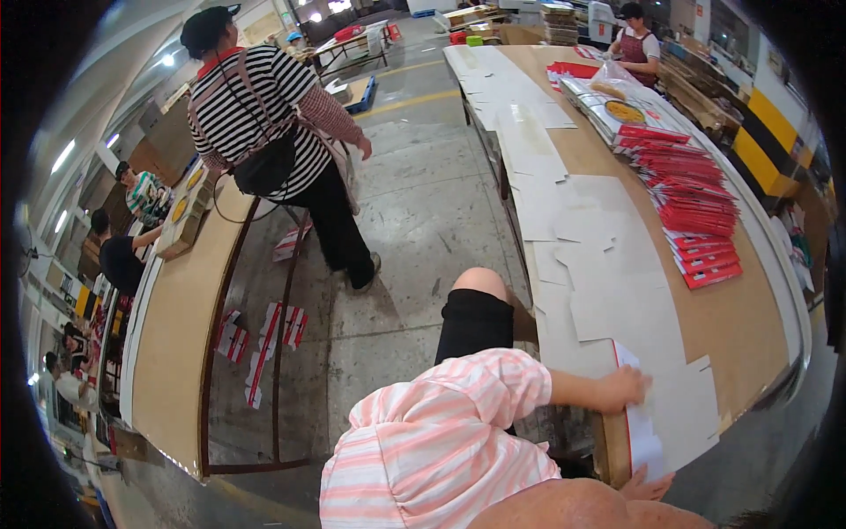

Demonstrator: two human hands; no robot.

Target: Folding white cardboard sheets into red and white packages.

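Note:
A folded piece of white cardboard (pixel 645 441) with a red edge lies at the near end of the right-hand table. My left hand (pixel 622 390) is curled at its far end, with the fingertips slightly blurred. At the near end, my right hand (pixel 648 486) has its thumb and fingers around the card's edge, partly hidden by my shoulder. Beneath and beyond the card, flat white cardboard sheets (pixel 617 256) overlap along the table. The brown side (pixel 610 445) of a carton or board shows just left of the card.
A fanned stack of red-and-white folded cartons (pixel 696 203) lies on the right table (pixel 749 309). One person (pixel 264 115) walks in the aisle; another (pixel 636 48) stands at the far end. At left is a long table (pixel 176 353) with boxes (pixel 187 212). Red-and-white cardboard pieces (pixel 262 353) lie on the floor.

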